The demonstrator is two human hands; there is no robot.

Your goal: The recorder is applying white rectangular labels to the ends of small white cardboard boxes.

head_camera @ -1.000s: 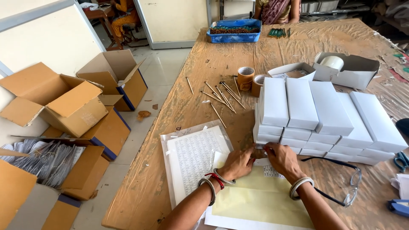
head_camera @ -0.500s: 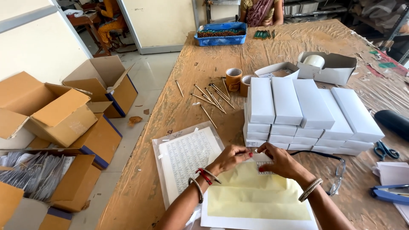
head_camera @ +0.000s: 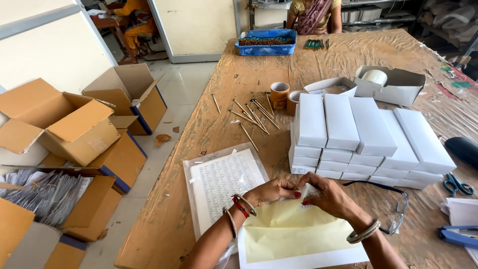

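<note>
My left hand (head_camera: 273, 191) and my right hand (head_camera: 329, 195) meet over the top edge of a pale yellow backing sheet (head_camera: 294, 234) that lies on a white sheet near the table's front edge. Both pinch a small white sticker label (head_camera: 306, 197) between the fingertips. Just beyond the hands stands a stack of white rectangular boxes (head_camera: 366, 139), several rows wide and about three layers high. A printed sheet in a clear sleeve (head_camera: 221, 183) lies left of my left hand.
Eyeglasses (head_camera: 394, 214) lie right of my right hand; scissors (head_camera: 457, 184) and a blue stapler (head_camera: 458, 235) sit at the right edge. Loose sticks (head_camera: 251, 115), tape rolls (head_camera: 280, 93), open white cartons (head_camera: 396, 84) and a blue tray (head_camera: 265, 42) lie farther back. Cardboard boxes (head_camera: 69, 129) crowd the floor left. Another person sits at the far end.
The camera has moved closer and shifted slightly. Both hands stay together at the yellow sheet's top edge, the fingers working at the small label.
</note>
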